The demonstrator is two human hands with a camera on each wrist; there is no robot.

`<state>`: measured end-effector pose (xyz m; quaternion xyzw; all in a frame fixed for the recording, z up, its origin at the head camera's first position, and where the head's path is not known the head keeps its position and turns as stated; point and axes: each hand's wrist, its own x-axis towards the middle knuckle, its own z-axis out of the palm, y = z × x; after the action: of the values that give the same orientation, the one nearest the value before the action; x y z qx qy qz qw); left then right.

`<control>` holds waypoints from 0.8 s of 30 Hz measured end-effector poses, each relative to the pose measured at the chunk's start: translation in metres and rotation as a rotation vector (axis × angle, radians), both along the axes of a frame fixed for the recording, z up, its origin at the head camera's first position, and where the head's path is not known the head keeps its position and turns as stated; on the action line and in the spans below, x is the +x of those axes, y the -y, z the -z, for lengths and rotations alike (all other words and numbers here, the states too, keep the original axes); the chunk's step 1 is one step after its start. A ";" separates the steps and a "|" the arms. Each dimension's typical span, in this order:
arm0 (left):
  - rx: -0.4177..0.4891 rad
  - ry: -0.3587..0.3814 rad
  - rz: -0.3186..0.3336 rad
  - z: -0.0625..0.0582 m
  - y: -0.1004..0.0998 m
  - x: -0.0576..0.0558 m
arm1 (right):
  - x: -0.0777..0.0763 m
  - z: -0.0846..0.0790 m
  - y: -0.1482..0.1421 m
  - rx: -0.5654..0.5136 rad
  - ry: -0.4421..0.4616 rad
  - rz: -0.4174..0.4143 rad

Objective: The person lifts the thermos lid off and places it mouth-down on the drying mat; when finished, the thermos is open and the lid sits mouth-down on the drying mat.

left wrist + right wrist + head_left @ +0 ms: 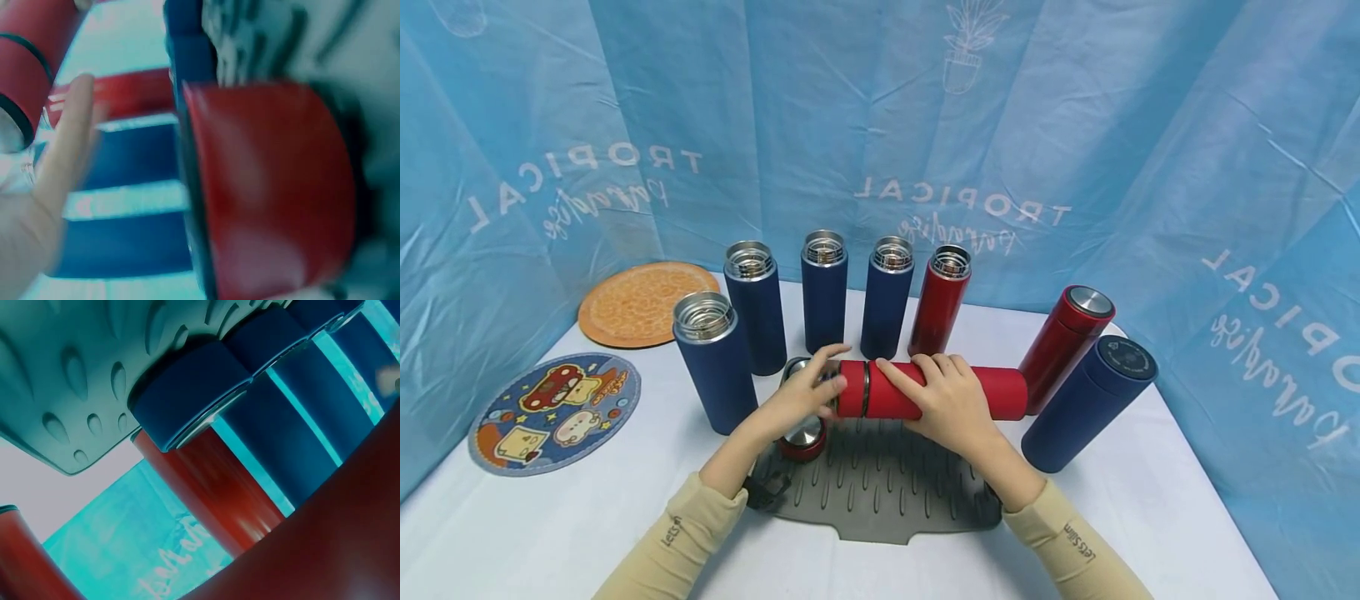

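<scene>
My right hand (951,404) grips a red thermos bottle (1003,393) from above, its fingers laid over the body. The bottle lies sideways above a grey ribbed mat (887,492), its capped end pointing left. At that end is my left hand (801,400), and the left wrist view shows its fingers (72,125) stretched out, apart from the bottle and blurred. Below the left hand, a loose red lid (802,442) with a silver top sits on the mat. Blue lids (187,394) stand in a row on the mat in the right wrist view, mostly hidden in the head view.
Behind the mat stand several lidless blue bottles (823,300) and one lidless red bottle (938,308). To the right are a capped red bottle (1063,350) and a capped blue bottle (1086,408). A cartoon placemat (553,412) and an orange round mat (643,304) lie left.
</scene>
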<state>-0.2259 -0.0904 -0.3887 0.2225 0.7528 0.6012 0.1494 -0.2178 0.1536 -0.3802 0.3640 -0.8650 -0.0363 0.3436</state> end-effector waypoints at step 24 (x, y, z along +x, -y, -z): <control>-0.040 -0.136 -0.080 -0.007 0.001 0.002 | 0.000 0.001 -0.002 -0.024 0.014 -0.005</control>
<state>-0.2235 -0.0919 -0.3817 0.2297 0.7813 0.5751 0.0780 -0.2183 0.1551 -0.3809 0.3622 -0.8669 -0.0225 0.3417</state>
